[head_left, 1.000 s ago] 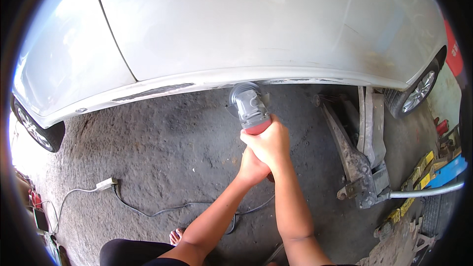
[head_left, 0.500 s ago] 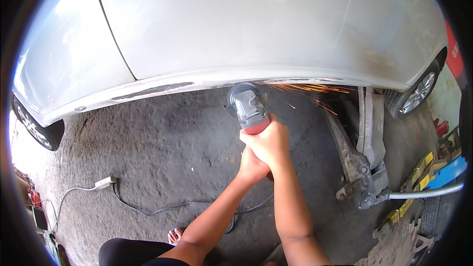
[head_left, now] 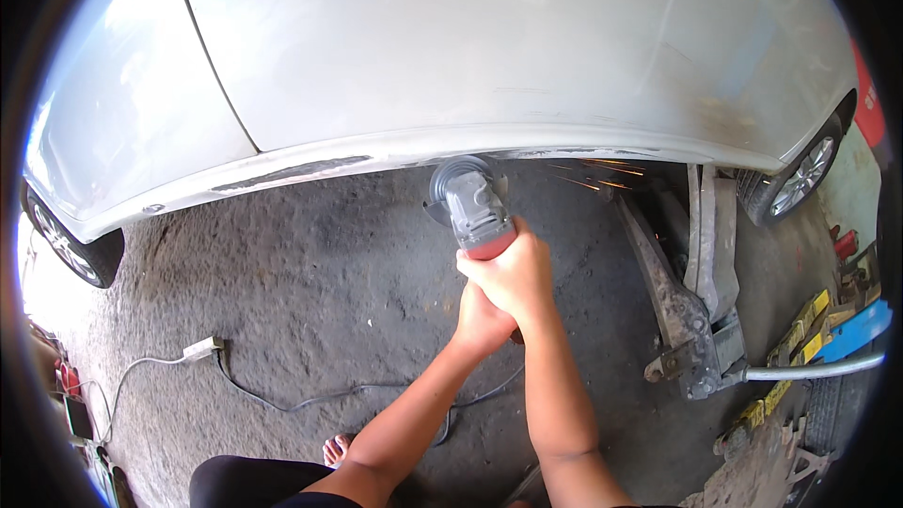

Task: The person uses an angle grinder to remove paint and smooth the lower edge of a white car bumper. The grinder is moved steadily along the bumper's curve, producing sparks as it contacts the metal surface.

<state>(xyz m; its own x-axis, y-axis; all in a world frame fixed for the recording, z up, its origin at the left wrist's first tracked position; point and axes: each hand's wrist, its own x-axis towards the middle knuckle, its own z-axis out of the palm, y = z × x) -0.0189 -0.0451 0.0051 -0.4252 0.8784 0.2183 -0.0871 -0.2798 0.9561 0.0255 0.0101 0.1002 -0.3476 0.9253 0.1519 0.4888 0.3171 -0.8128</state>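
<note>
An angle grinder [head_left: 480, 212] with a grey metal head and a red body is gripped in both my hands. My right hand [head_left: 513, 268] wraps round the body just behind the head. Lower down, my left hand [head_left: 484, 315] is closed round the rear of the tool, partly covered by the right. The grinder's round disc [head_left: 459, 172] sits at the lower edge of the car's sill [head_left: 414, 144]; whether it touches there I cannot tell. Orange sparks [head_left: 611, 169] fly off to the right. Dark bare patches [head_left: 292, 172] break the sill's pale paint.
A silver car [head_left: 451, 47] spans the top, with a wheel [head_left: 804, 174] at right and another [head_left: 71, 240] at left. A floor jack [head_left: 691, 320] stands under its right part, handle [head_left: 814, 369] pointing right. A cable [head_left: 320, 399] runs from a connector box [head_left: 201, 348] across the rough floor.
The sparks have thinned to a few short streaks farther right. The grinder's head has shifted very slightly left; both hands keep their grip.
</note>
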